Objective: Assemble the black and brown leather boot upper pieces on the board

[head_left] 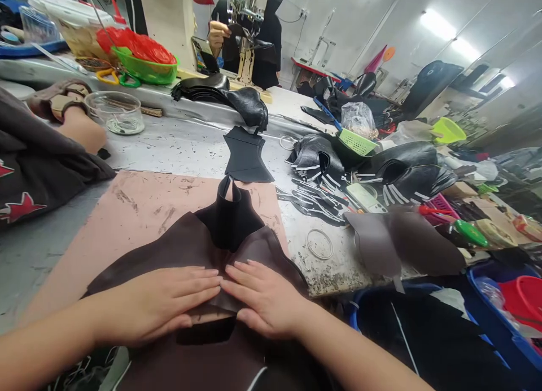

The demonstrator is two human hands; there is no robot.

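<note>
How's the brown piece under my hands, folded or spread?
Mostly spread: the brown piece fans out beneath the left hand and right hand, while the black part curls upward.

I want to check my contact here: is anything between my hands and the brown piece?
Nothing visible is: your left hand and right hand both rest flat on the brown piece. The black part lies beyond them, not between.

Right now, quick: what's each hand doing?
Left hand: open, laid palm down on the brown piece.
Right hand: open, also palm down on the brown piece.
</note>
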